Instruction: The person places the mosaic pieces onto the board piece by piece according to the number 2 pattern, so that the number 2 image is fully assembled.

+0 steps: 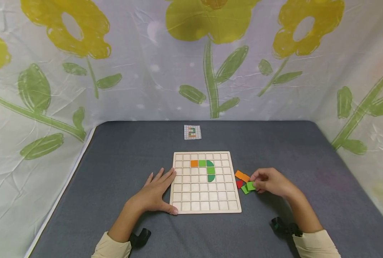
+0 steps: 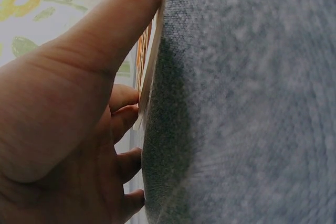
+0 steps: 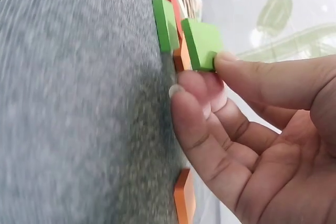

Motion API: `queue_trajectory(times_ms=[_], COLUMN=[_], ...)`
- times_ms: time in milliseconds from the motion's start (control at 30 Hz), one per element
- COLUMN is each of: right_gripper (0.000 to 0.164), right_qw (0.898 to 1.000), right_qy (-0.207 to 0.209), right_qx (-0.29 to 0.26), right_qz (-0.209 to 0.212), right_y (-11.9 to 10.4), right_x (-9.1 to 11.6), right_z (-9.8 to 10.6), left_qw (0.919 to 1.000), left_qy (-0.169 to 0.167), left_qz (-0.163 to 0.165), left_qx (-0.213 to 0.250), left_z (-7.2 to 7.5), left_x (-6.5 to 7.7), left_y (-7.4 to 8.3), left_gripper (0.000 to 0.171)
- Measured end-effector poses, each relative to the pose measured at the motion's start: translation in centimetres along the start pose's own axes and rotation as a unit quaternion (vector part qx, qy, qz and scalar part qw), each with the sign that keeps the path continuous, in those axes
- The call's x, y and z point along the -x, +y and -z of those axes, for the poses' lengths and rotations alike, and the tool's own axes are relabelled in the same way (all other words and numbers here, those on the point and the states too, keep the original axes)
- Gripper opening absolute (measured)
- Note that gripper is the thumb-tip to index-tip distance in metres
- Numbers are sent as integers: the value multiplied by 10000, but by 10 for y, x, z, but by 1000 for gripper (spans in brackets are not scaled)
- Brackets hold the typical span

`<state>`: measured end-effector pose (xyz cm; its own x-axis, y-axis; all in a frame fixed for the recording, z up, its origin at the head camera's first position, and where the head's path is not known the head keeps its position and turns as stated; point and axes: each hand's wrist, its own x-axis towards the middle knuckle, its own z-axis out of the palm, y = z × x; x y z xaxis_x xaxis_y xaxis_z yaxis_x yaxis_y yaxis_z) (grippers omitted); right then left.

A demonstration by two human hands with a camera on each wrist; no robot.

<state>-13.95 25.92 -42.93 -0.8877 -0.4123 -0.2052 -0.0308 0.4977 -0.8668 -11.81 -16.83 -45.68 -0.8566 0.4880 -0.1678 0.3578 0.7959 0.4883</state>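
Observation:
A wooden grid board point(image 1: 186, 206) lies on the dark cloth. In its upper cells sit an orange square point(image 1: 194, 163), two light green squares point(image 1: 211, 170) and two dark green rounded-corner tiles point(image 1: 211, 178). My left hand point(image 1: 154, 191) rests with spread fingers along the board's left edge, thumb at the lower left corner. Right of the board, my right hand point(image 1: 270, 182) pinches a light green square tile point(image 3: 205, 43) between thumb and fingers. Below and beside it lie another green tile point(image 3: 165, 24), a red tile point(image 1: 239, 184) and orange tiles point(image 1: 242, 176).
A small pattern card point(image 1: 192, 132) lies behind the board, showing a coloured figure on a grid. Another orange tile point(image 3: 185, 198) lies near my right hand. A flower-printed curtain point(image 1: 146, 71) stands behind and beside the table point(image 1: 130, 139).

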Motion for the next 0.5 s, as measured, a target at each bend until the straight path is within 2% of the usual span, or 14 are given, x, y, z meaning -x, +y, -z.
queue_trajectory(times_ms=[500], right_gripper=[14], right_qw=[9965], right_qy=[-346], right_qx=[-757], right_qz=[-93], right_y=[-9], right_x=[-23], right_z=[-20], left_qw=[9999], left_qy=[-105], left_qz=[-15], left_qx=[84], left_z=[1], left_x=[0], left_y=[0], left_gripper=[130])
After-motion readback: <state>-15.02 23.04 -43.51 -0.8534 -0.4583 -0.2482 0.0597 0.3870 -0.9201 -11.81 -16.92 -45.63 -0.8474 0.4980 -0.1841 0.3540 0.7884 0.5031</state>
